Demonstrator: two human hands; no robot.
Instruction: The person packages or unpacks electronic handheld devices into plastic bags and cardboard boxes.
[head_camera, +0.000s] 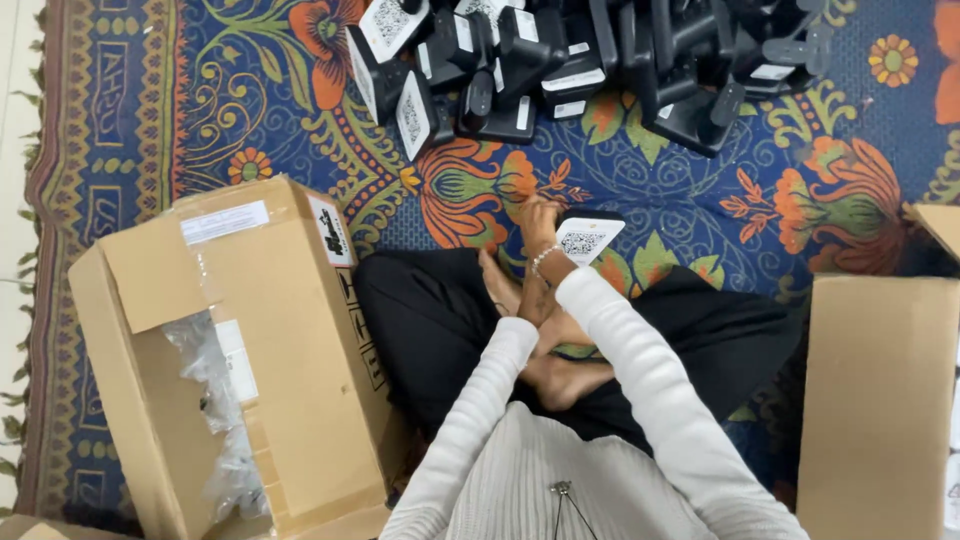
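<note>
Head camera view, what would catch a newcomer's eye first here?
The bright floral rug fills the floor, with a heap of black stands piled at its top edge. In the middle, the right hand holds one black stand, the left hand just below it. An open cardboard box lies at left.

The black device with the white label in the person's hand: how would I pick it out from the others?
Start at the patterned carpet and the pile of black devices along its top edge. Come down to the seated person's crossed legs: the right hand, with a bracelet, holds one device. It alone lies apart from the pile.
</note>
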